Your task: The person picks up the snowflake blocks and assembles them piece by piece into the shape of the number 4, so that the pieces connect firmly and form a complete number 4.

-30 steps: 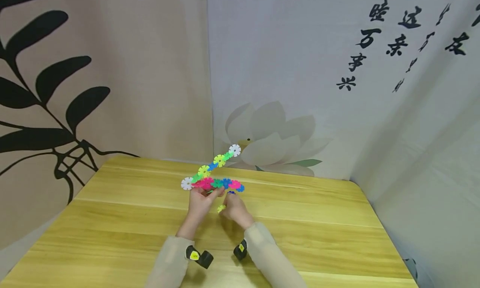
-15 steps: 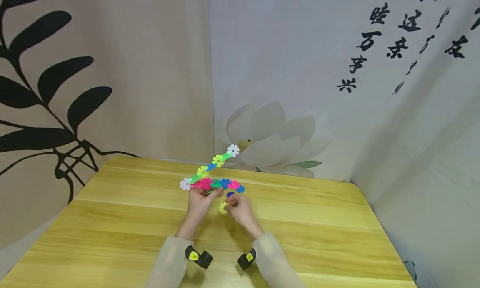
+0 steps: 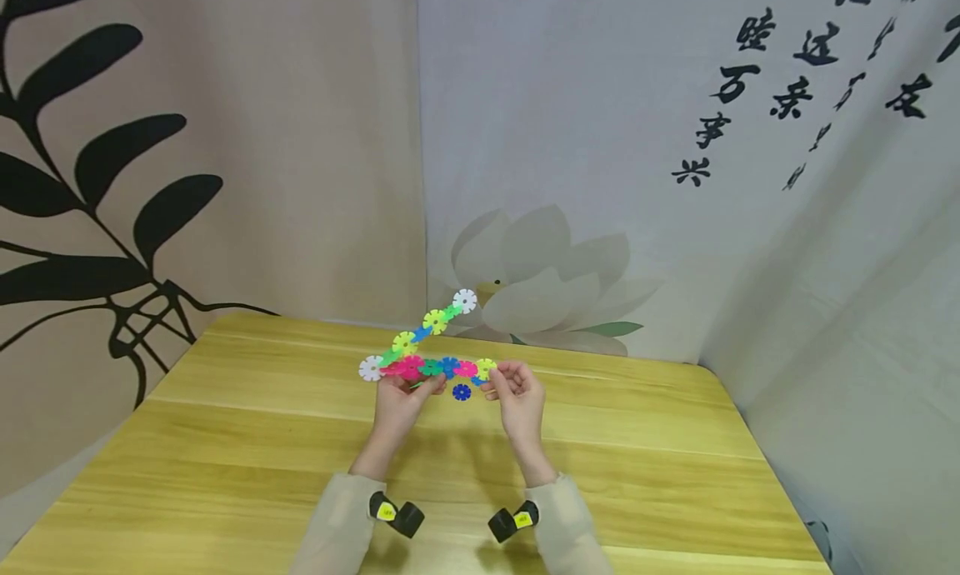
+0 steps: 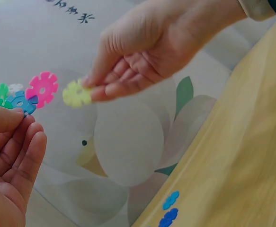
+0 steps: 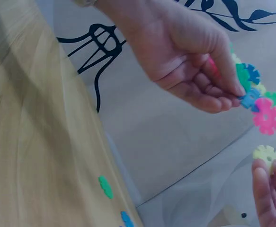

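Observation:
My left hand (image 3: pixel 400 404) pinches a chain of interlocking snowflake discs (image 3: pixel 405 342) in white, green, yellow, blue and pink. The chain forms a sideways V, held up off the table; its grip is on a blue disc (image 4: pixel 23 101) beside the pink end disc (image 4: pixel 42 90). Between thumb and fingers, my right hand (image 3: pixel 521 404) pinches a single yellow snowflake disc (image 4: pixel 76 93). In the left wrist view a small gap separates that yellow disc from the pink end disc. My right hand (image 5: pixel 272 189) shows only partly in the right wrist view.
Loose discs lie on the wooden table (image 3: pixel 637 458): a dark blue disc (image 3: pixel 461 392), a lighter blue disc (image 4: pixel 171 200) and a green disc (image 5: pixel 105 187). Printed curtains (image 3: pixel 570 142) hang behind the table's far edge.
My right hand has moved up and right from low beside the dark blue disc, bringing the yellow disc level with the chain's pink end. My left hand and the chain have barely moved.

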Available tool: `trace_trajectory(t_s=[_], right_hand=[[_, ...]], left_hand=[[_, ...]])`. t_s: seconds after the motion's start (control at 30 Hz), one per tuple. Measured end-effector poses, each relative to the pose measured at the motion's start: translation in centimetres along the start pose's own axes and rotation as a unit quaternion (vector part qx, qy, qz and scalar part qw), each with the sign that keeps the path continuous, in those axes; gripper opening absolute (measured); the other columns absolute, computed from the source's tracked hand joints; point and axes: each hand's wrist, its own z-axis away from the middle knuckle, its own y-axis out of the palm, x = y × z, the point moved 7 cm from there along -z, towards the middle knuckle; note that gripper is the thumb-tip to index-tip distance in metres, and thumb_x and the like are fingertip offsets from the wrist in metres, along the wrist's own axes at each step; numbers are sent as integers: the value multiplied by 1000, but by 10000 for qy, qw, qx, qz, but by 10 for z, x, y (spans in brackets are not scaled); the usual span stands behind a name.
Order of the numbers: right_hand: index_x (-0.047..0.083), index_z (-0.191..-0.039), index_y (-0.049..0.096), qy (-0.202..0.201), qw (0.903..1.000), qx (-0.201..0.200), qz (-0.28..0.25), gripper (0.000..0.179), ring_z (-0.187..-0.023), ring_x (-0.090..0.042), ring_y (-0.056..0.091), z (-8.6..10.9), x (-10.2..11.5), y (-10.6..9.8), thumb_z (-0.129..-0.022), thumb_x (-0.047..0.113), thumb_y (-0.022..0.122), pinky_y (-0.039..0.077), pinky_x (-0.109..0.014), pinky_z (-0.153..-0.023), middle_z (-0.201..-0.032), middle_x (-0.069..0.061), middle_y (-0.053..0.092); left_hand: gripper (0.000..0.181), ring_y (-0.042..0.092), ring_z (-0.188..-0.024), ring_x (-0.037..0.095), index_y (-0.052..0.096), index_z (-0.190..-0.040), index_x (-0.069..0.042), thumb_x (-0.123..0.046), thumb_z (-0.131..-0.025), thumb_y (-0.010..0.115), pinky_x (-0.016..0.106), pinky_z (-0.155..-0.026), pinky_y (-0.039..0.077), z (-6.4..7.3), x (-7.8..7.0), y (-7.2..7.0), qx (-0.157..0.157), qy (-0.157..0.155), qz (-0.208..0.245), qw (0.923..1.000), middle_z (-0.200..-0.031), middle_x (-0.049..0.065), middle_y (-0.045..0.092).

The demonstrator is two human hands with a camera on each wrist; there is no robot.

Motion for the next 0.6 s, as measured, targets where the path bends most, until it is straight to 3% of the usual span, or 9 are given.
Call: trace_trajectory(t_s=[0.23, 0.4, 0.6], right_hand=[[-6, -87, 56, -365, 9992, 6, -190, 3, -58, -7, 61, -3, -1, -6, -87, -7, 59, 53, -18, -50, -75, -32, 57], [-14, -88, 53, -684, 9973, 205, -169, 9, -59, -9, 60, -4, 3, -8, -87, -7, 59, 53, -19, -50, -73, -27, 58], [-18, -90, 53, -778, 9953, 541, -177, 9, -60, -10, 62, -6, 5, -7, -87, -11, 58, 54, -20, -51, -74, -17, 62]], left_hand=[[13, 66, -64, 10, 58, -90, 18, 13, -80, 64, 26, -66, 58, 0, -1, 0, 17, -29, 29, 10000, -71, -2, 69], [13, 66, -65, 10, 58, -91, 17, 11, -81, 65, 27, -69, 58, 1, -1, -1, 17, -147, -46, 9999, -71, -4, 68], [11, 66, -63, 11, 60, -89, 16, 11, -80, 65, 27, -68, 58, 1, -1, -3, -14, -169, -104, 9998, -71, 0, 69]])
